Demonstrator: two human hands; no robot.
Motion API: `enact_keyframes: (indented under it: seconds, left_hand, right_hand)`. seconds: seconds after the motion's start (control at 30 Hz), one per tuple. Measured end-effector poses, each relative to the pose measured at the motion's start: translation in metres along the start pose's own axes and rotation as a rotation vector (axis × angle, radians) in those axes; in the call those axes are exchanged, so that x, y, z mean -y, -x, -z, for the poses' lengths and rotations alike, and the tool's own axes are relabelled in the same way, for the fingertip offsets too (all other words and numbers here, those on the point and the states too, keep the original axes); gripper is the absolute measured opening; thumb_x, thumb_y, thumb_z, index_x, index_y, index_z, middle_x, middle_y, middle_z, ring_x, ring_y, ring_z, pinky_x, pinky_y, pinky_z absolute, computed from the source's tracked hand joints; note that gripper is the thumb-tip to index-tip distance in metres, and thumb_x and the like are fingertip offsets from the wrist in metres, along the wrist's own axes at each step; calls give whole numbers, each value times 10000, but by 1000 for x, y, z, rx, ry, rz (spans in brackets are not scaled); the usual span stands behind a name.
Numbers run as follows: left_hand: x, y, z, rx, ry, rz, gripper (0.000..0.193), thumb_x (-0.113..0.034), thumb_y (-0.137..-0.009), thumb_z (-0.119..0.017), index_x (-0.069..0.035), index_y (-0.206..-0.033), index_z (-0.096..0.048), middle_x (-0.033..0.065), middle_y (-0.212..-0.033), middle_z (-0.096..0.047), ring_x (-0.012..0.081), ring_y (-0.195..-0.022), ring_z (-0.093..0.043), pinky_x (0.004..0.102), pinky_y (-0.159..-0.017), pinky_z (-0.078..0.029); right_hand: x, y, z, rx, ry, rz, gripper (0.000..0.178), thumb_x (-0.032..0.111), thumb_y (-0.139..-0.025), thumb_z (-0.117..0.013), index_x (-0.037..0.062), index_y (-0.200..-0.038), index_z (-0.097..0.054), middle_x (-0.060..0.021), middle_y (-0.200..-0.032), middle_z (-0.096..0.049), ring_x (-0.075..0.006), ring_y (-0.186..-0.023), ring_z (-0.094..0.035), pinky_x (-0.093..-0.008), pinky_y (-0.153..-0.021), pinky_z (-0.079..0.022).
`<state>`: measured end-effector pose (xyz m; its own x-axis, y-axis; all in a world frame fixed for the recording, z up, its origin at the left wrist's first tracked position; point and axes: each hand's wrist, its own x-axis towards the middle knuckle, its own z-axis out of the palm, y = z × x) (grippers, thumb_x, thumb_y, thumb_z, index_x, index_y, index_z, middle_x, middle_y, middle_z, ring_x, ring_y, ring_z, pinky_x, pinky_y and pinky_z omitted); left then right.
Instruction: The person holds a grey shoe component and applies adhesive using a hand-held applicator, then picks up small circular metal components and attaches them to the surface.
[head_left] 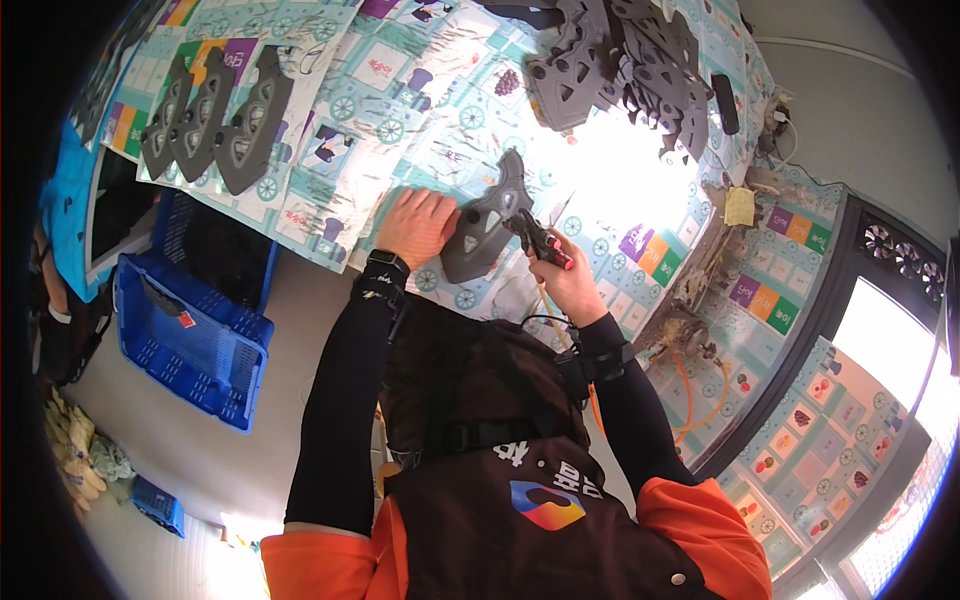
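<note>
On the patterned table cover lies a dark grey moulded plastic part (482, 232), pointed at one end and pierced by several openings. My left hand (416, 228) rests at its left edge, fingers curled and pressed together against it. In my right hand (572, 284) is a black hand tool with red parts (541, 243), its tip over the right side of the part. A thin yellowish hose hangs below that hand. The underside of my left hand is hidden, so how firmly it grips cannot be seen.
Three similar grey parts (205, 122) lie side by side at the table's left. A pile of them (640, 60) stands at the far right, beside strong glare. Blue crates (185, 340) sit below the left edge. Orange hoses (688, 400) hang at the right.
</note>
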<state>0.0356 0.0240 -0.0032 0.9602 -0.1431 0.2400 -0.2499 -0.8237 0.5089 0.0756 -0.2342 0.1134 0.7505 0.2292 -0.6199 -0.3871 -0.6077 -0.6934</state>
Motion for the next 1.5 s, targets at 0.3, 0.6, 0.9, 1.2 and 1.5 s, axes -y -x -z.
enact_keyframes:
  seconds: [0.3, 0.6, 0.9, 1.2, 1.5]
  left_hand:
    - [0, 0, 1, 20, 10, 3, 170, -207, -921, -706, -94, -988, -599, 61, -921, -648, 259, -915, -610, 395, -849, -462]
    - [1, 0, 0, 33, 18, -6, 170, -216, -926, -694, -93, -1008, -609, 61, -933, -648, 258, -928, -610, 400, -859, -461]
    - [0, 0, 1, -9, 25, -19, 150, -203, -927, -687, -101, -989, -596, 59, -875, -606, 257, -897, -596, 401, -833, -456]
    - [0, -1, 1, -14, 25, -23, 145, -217, -952, -669, -104, -969, -579, 54, -864, -607, 250, -883, -599, 401, -825, -459]
    - [-1, -1, 2, -7, 23, -20, 143, -220, -954, -668, -101, -978, -592, 56, -886, -641, 249, -892, -605, 395, -829, -462]
  right_hand:
    - [2, -4, -4, 5, -34, 7, 219, 83, -802, -636, -6, -999, -599, -143, -812, -624, -257, -743, -570, -370, -744, -481]
    - [4, -6, -8, 5, -56, 28, 243, 87, -793, -628, -23, -1007, -591, -154, -820, -616, -243, -740, -556, -377, -739, -475]
    - [10, -2, -9, 49, 13, 6, 316, 104, -793, -629, -32, -1078, -610, -171, -842, -633, -256, -760, -572, -372, -776, -492]
    - [11, 3, -10, 98, 89, 7, 236, 26, -780, -643, 16, -1015, -629, -13, -798, -605, -97, -705, -555, -273, -656, -455]
    - [6, 7, -10, 108, 192, 48, 266, 56, -769, -642, -16, -1024, -622, -54, -813, -650, -144, -715, -592, -318, -692, -494]
